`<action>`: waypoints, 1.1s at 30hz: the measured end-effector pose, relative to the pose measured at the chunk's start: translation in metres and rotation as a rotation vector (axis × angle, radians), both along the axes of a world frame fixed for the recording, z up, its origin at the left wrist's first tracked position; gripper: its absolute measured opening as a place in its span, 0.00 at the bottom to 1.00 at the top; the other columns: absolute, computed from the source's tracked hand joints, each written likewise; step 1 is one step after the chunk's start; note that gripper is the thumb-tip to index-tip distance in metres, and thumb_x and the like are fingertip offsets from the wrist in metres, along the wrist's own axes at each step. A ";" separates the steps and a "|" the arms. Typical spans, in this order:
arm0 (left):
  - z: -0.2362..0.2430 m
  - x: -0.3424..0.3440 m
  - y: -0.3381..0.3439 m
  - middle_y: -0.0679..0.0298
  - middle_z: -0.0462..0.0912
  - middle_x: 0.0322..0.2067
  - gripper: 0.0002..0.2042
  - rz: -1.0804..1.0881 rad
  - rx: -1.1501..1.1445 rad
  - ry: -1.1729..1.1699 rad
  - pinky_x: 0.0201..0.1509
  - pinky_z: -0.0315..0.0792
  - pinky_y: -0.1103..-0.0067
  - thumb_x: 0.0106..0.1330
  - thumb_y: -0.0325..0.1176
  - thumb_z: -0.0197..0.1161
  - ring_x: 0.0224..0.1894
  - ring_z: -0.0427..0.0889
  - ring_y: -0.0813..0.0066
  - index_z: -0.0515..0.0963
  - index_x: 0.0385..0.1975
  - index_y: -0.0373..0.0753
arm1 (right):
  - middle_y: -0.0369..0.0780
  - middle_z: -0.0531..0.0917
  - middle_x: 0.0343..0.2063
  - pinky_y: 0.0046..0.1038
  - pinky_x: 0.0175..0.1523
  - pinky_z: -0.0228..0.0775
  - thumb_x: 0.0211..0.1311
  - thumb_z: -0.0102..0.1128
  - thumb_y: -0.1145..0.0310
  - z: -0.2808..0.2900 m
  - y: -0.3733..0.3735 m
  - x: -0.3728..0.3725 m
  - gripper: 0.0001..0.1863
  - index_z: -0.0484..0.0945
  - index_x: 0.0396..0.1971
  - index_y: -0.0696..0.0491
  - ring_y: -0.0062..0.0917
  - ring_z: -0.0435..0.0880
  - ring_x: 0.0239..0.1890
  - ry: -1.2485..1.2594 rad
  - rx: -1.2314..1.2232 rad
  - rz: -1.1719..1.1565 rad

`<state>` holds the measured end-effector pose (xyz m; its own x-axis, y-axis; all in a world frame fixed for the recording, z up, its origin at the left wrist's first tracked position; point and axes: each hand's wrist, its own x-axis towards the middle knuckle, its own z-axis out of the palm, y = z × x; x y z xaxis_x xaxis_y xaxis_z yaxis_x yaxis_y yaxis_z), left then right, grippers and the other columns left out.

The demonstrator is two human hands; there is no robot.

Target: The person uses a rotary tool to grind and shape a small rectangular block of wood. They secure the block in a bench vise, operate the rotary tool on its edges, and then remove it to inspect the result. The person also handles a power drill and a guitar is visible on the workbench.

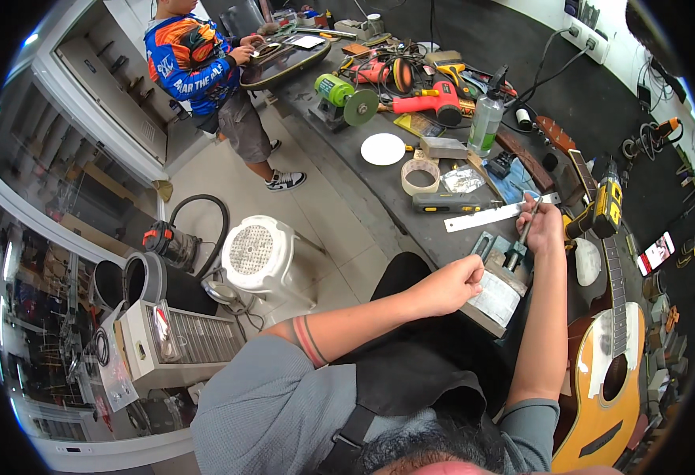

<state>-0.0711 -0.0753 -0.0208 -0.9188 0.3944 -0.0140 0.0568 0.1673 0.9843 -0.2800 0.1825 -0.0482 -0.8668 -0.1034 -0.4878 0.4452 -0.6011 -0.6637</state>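
Nearest you: your grey sleeves and dark apron strap at the lower edge, forearms reaching up to the table [411,226].
Left hand [452,285]: your grip is closed in a fist, pressed on a small grey block [496,297] at the table's near edge; what sits inside the fist you cannot tell.
Right hand [544,226]: your grip is closed around a thin metal rod-like tool [526,229], its tip down at a small vise [506,257] just above the block.
Right side: acoustic guitar [609,372] lies along your right forearm, neck running up past a yellow drill [605,207]; close quarters there.
Just beyond hands: long metal ruler [499,214], tape roll [420,176], white disc [383,149], spray bottle [486,120].
Far table: green bench grinder [347,96], red power tools, cables, crowded.
Left of table: open tiled floor, white perforated stool [258,253], vacuum hose [197,218].
Other person [205,71]: standing at the far end, hands on a dark guitar body [284,59], well apart from you.
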 end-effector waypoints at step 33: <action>-0.003 -0.004 -0.001 0.78 0.64 0.33 0.13 -0.035 0.128 -0.202 0.39 0.60 0.82 0.80 0.21 0.65 0.36 0.62 0.88 0.67 0.37 0.43 | 0.39 0.78 0.32 0.46 0.45 0.91 0.89 0.47 0.69 -0.005 -0.017 0.005 0.09 0.73 0.52 0.59 0.29 0.82 0.30 0.076 -0.018 -0.221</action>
